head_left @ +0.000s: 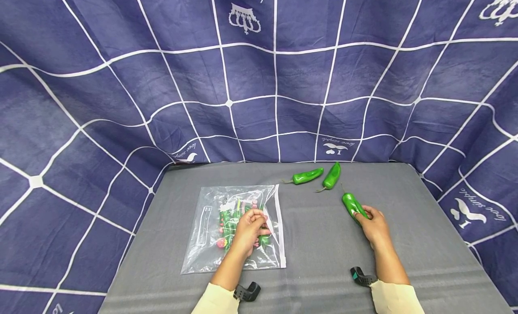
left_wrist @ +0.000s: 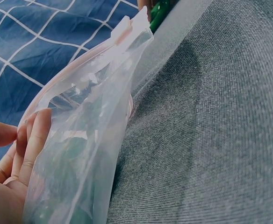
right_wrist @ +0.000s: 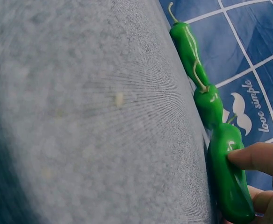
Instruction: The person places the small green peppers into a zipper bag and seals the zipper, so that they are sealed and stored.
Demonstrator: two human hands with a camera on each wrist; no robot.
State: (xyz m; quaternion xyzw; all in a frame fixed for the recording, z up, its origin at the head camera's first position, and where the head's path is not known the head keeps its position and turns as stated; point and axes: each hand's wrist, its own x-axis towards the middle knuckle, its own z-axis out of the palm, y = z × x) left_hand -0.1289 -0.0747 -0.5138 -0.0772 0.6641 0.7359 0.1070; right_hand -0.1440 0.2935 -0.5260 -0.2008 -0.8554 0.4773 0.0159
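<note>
A clear zip bag (head_left: pixel 198 255) lies flat on the left part of the table, its white zip edge toward the right. Green items and printed red and pink shapes show through its film. My left hand (head_left: pixel 249 228) is over the bag near its zip side and pinches the upper film between thumb and fingers. In the left wrist view, the bag's film (left_wrist: pixel 80 154) stands raised beside those fingers. On the right, my right hand (head_left: pixel 374 224) grips a green chili pepper (head_left: pixel 351 205), thumb on top and stem pointing away. The right wrist view shows this pepper (right_wrist: pixel 227 172) close up.
Two more green peppers lie toward the back of the grey table (head_left: pixel 315 242): one pepper (head_left: pixel 308 176) nearly sideways, another pepper (head_left: pixel 332 176) slanting beside it. A blue curtain (head_left: pixel 251 84) with white grid lines surrounds the back and sides.
</note>
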